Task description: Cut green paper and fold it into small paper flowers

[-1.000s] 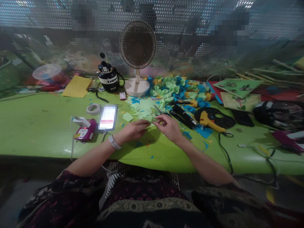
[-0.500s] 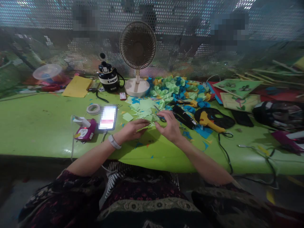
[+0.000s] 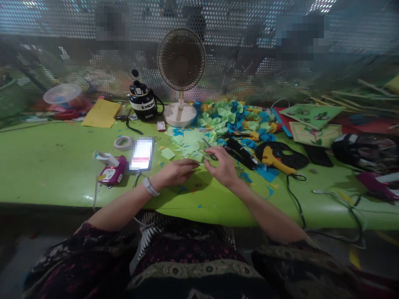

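Light-green paper piece (image 3: 202,163) sits low over the green table (image 3: 56,166) at the centre of the frame, caught between a person's two hands. The left hand (image 3: 178,171), a white wristband (image 3: 150,187) on its wrist, stretches nearly closed fingertips onto one end; the right hand (image 3: 223,167) curls thumb and fingers tight on the other. The fold appears to call for fingertips kept close together and the paper pressed flat to the table so the edges meet.

Scissors (image 3: 209,150) lie just beyond the right hand's fingers, near enough to snag, and loose cut squares (image 3: 187,141) crowd the spot behind. A lit phone (image 3: 141,154) and a pink gadget (image 3: 111,173) rest to the left, a tape roll (image 3: 122,142) past them. A black stapler-like tool (image 3: 241,153) and a yellow glue gun (image 3: 276,160) lie to the right. Farther back a heap of folded green and blue paper (image 3: 230,118), a desk fan (image 3: 181,74) and a black mug (image 3: 143,104) stand before a perforated screen (image 3: 62,25).
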Available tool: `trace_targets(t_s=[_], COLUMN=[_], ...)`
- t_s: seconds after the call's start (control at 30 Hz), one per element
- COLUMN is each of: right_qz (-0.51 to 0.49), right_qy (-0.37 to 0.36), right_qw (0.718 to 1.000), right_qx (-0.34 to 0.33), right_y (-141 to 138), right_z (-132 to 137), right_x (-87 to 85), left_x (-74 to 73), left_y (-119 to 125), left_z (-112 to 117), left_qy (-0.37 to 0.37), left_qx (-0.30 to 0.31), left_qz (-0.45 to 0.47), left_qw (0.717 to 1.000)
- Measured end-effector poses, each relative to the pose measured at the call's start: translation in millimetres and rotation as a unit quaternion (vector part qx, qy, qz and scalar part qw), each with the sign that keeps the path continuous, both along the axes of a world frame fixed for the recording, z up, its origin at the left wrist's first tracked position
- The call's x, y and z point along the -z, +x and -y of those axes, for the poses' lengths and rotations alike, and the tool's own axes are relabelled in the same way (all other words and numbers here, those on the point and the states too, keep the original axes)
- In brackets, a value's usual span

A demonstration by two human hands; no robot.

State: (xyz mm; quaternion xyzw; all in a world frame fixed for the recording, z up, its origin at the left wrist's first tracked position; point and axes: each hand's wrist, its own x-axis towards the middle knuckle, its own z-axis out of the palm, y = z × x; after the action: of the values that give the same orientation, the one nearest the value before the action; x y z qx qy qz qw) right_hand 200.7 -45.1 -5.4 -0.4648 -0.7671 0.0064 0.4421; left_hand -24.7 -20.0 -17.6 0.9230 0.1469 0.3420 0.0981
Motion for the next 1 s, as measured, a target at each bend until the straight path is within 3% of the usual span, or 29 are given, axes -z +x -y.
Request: trace_targets(t_s=[0.33,0.47,0.6,0.77,0.87,1.0], right_qz=[-0.008,-0.037,-0.090,-0.160,-0.180,-0.186], right_qy=[-0.034,-0.031,-0.027,-0.128,-0.198,-0.216], right_qw=[0.999,0.998,0.996,0.978,0.963,0.958], right_qx=[-0.007,-0.038,-0.012,0.035,0.018,-0.017], right_y=[-0.2,0.5,4.4,9.5,8.8,4.8], right_z=[0.5,2.7,-1.3,-12.4,-15.0,-14.1], right_x=[-1.2,-6.6,-6.2,0.6,2.6,4.6], left_x=[4.4,8.7,11.1,11.0,10.5,12.5], left_y=[-2.3,-5.3,-7.3,-8.9,-9.0,-8.7], left_z=[-4.6,-12.3,-16.4,-19.4,-20.7,-22.5], left_qy=[0.002,0.012,0.010,0.014,0.023,0.034], left_qx=[-0.016,-0.047,-0.048,-0.028,-0.029,-0.029], left_qz=[-0.002,0.026,0.026,0.032,0.033,0.027], left_qw=[1.000,0.999,0.998,0.999,0.999,0.999])
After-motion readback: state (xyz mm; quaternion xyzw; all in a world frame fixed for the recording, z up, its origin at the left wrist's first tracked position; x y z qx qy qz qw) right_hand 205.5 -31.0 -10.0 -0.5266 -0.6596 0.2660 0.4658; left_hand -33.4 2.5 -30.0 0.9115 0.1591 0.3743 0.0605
